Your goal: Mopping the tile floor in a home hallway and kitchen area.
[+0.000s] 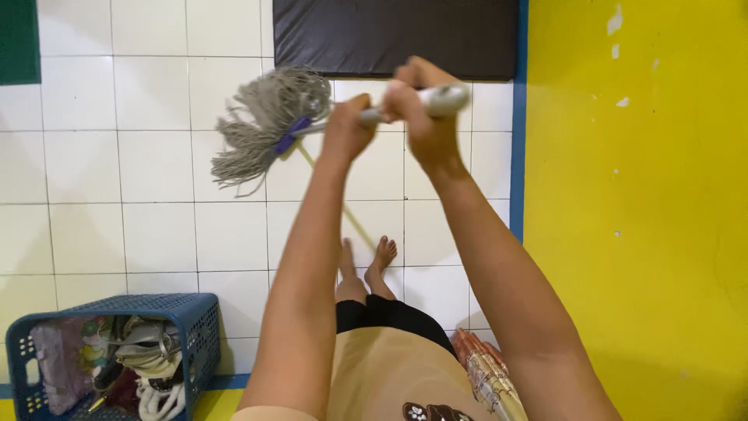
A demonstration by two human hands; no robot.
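Both forearms rise from the bottom edge of the view, nearest the camera, over a tan shirt (pixel 382 374) and black shorts (pixel 393 313). Beyond them, at 3 o'clock, a yellow wall (pixel 639 218) fills the right side, edged by a blue strip (pixel 518 156). White floor tiles (pixel 117 210) spread from the centre out to 9 o'clock, and a dark mat (pixel 393 35) lies on them at 12 o'clock. At 7 o'clock stands a blue basket (pixel 204 323) stuffed with bags and cloth. A folded patterned cloth (pixel 487 374) lies at 5 o'clock, just beside the shorts. The mop (pixel 269 125) is held up in the air at about 11 o'clock: its grey string head hangs to the left, a purple clip joins it to the pale handle, and the handle runs rightward to its end near 12 o'clock. The left hand (pixel 347 129) is wrapped tight around the handle just beside the mop head. The right hand (pixel 417 101) is clamped around the handle near its far end, close to the left hand. Two bare feet (pixel 366 261) stand on the tiles at the centre, below the mop. A thin yellowish stick (pixel 354 222) slants across the floor from beneath the mop head toward the feet.
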